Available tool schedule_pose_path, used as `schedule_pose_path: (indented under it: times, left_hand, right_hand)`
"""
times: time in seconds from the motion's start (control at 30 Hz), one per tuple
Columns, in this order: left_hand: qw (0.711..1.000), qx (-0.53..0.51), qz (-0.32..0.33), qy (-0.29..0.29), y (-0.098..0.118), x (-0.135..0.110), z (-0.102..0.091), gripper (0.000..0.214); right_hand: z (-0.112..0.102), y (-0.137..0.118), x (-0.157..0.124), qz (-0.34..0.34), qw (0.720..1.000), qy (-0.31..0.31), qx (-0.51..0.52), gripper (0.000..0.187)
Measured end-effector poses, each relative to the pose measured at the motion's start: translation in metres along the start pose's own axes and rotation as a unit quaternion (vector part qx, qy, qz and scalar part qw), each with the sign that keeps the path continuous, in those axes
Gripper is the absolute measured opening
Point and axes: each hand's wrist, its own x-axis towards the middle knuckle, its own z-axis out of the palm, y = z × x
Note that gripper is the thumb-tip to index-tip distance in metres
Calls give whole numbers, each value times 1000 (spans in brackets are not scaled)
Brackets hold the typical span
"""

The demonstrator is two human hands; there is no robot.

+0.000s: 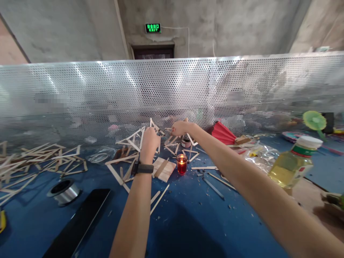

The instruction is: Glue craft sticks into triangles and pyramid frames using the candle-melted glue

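My left hand [151, 140], with a dark band on its wrist, is closed around part of a wooden stick frame [137, 138] made of pale craft sticks. Its fingertips face away from me and are hidden. Across from it, my right hand [180, 128] is curled shut at the back of the table, above more joined sticks [172, 146]; what its fingers pinch is too small to make out. Between my forearms a lit candle in a red glass cup [182, 165] burns beside a flat square wooden piece [164, 169].
More stick frames [48, 159], a wire spool [64, 191] and a black phone-like slab [80, 222] lie left. On the right are a red folding fan [223, 133], a bottle of yellow liquid [292, 163] and a green fan [314, 120]. A perforated metal screen [172, 89] stands behind.
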Motion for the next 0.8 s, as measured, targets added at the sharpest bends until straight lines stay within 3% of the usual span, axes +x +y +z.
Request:
schedule_pose_path:
  times: [0.4,0.6,0.8]
  left_hand:
    - [998,-28,-2,50,1,-1,-17,33]
    - [995,-42,7,93,2,-1,-24,35]
    - [994,-39,-15,96,5,-2,-29,37]
  right_hand:
    - [-12,-4,-3,-22,998,-17,59,36]
    - [-13,-7,-2,-36,998,-25,42,38]
    - [-9,-13,-2,-30,999,-42,16,41]
